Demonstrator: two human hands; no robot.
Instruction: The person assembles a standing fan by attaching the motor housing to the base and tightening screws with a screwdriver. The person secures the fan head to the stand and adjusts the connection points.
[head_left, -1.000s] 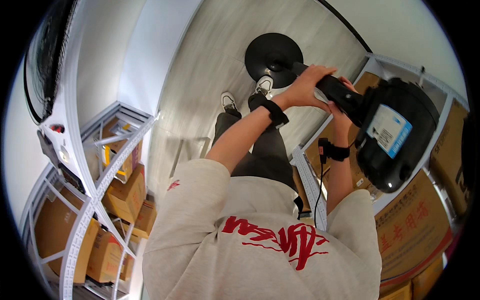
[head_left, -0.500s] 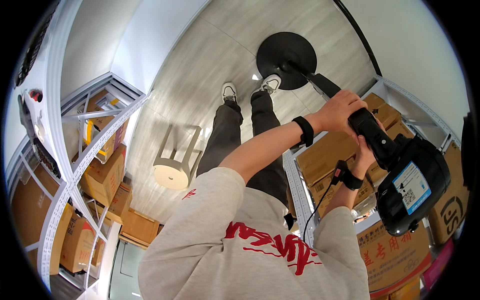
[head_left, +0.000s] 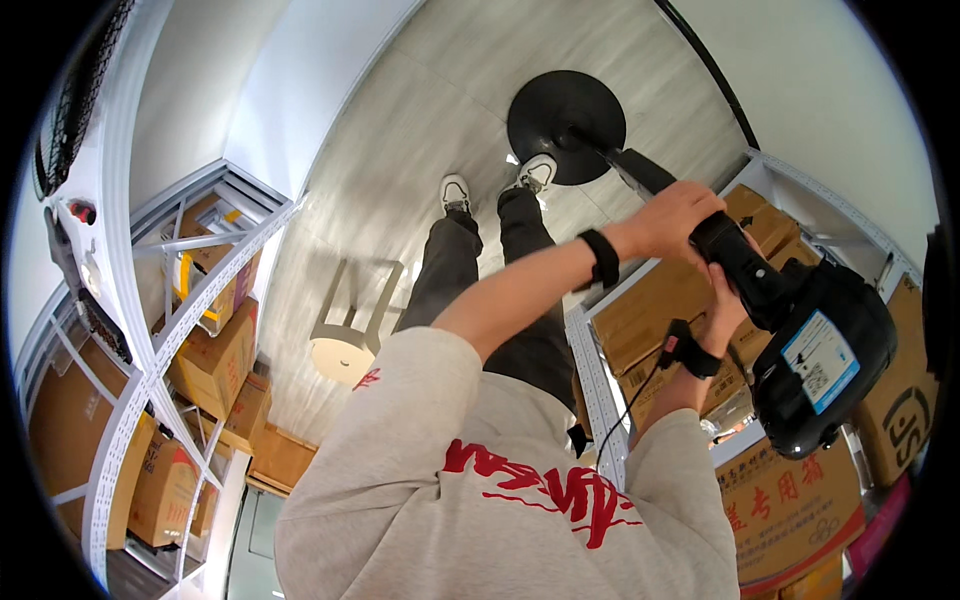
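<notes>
- I have both hands on the black stand (head_left: 738,252), gripping its neck between the pole (head_left: 645,172) and the bulky head (head_left: 862,320).
- The long axis runs straight through my fingers: the round base (head_left: 550,120) lies ahead and to the left of them, the head just beside them on the right and closer to the body.
- My right hand (head_left: 728,300) is nearer the head; my left hand (head_left: 675,220) is nearer the base.
- My left fingers are closed over the neck from above, palm down, with that forearm (head_left: 520,305) reaching across the body.
- My right fingers are wrapped around the neck's near side, partly hidden; that forearm (head_left: 690,395) is bent more steeply.
- The base appears to rest on the floor (head_left: 430,100) beside the right shoe (head_left: 537,172); I cannot tell how far the pole leans.
- Below my fingers, cardboard boxes (head_left: 655,310) sit on a shelf (head_left: 603,385).
</notes>
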